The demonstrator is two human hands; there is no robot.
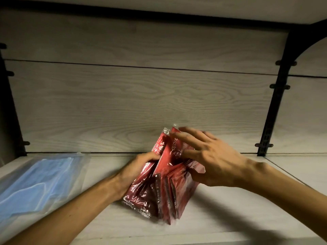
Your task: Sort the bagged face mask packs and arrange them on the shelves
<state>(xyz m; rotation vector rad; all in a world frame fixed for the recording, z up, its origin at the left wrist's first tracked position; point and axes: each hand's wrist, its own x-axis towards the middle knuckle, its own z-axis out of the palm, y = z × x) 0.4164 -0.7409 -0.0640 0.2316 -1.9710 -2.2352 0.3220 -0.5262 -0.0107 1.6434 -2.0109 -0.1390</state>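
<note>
1. The shelf, a pale wood-grain board with a matching back panel and dark metal brackets at either side, fills the view; much of its surface is seen bare, so most of the arranging is judged to be left.
2. A clear bag of blue face masks is laid flat at the far left of the shelf and is touched by neither hand; this pack is judged already placed.
3. A bundle of red mask packs is stood on edge near the middle of the shelf, fanned loosely and not yet squared up.
4. The right hand is spread over the top and right side of the red bundle, fingers straight and apart, pressing against it.
5. The left hand is curled round the left side of the red bundle, which is gripped and steadied by it.
</note>
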